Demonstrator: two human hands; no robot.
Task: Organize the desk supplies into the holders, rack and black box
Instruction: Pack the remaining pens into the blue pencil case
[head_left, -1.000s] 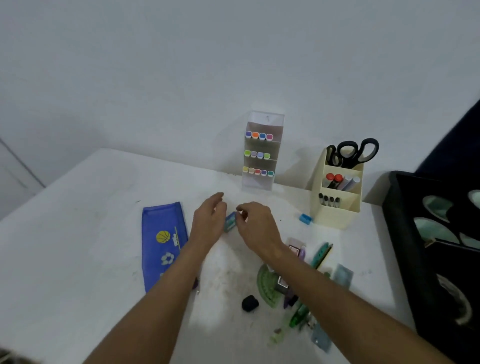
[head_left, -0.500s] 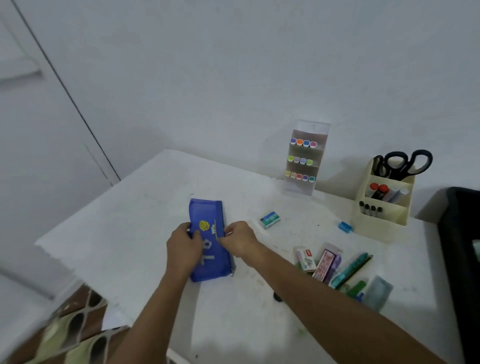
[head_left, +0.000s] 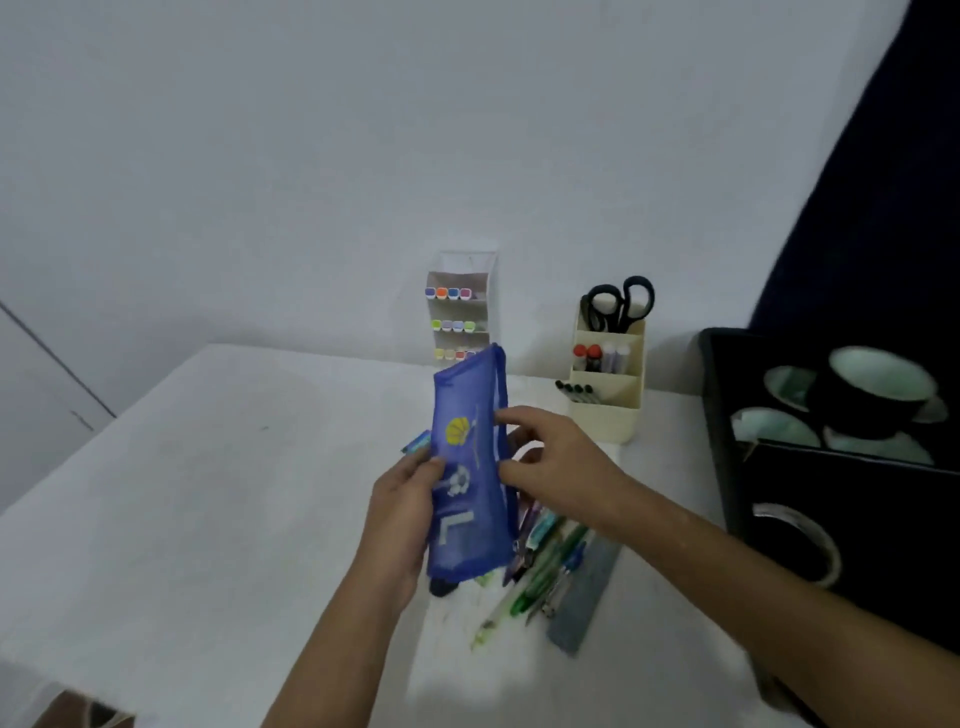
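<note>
While both hands hold it above the white table (head_left: 208, 493), one blue mesh zip pouch (head_left: 470, 467) with a yellow shell print stands nearly upright, its long axis running from the table toward the wall, top end tilted slightly right. Left of the pouch, the left hand (head_left: 402, 512) grips its left edge, thumb on the front and fingers curled behind. Just behind the pouch stands one clear plastic three-tier rack (head_left: 460, 312) with colour-capped markers, four in each of the upper two rows; the lowest row is partly hidden. Right of the pouch, the right hand (head_left: 558, 460) pinches its zip edge with thumb and forefinger. Below it lies a blurred heap of green pens (head_left: 545, 571) beside one flat grey ruler (head_left: 584, 597). Further right stands one cream plastic tiered holder (head_left: 608, 400) carrying one pair of black-handled scissors (head_left: 618, 304), then one black box (head_left: 841, 493).
</note>
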